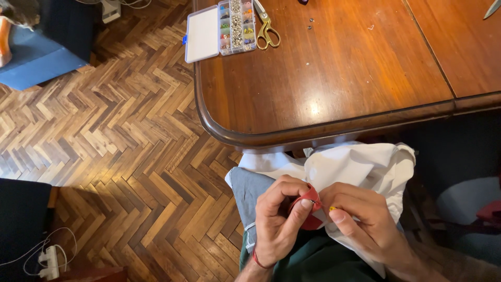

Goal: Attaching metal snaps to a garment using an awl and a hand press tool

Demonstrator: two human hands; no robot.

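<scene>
Pinching the small red fabric piece (pixel 311 197) between your left hand (pixel 279 222) and right hand (pixel 360 219), you brace it over the white cloth (pixel 365 164) on your lap, steadying it near you.

A home room used for sewing: herringbone parquet floor (pixel 120 141), polished wooden worktop (pixel 334 68) carrying a compartmented bead box (pixel 236 26) and gold-handled scissors (pixel 266 28).

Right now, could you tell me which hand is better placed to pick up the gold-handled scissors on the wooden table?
Probably the left hand: the gold-handled scissors lie toward its side of the wooden table, though both hands pinch the small red piece.
</scene>
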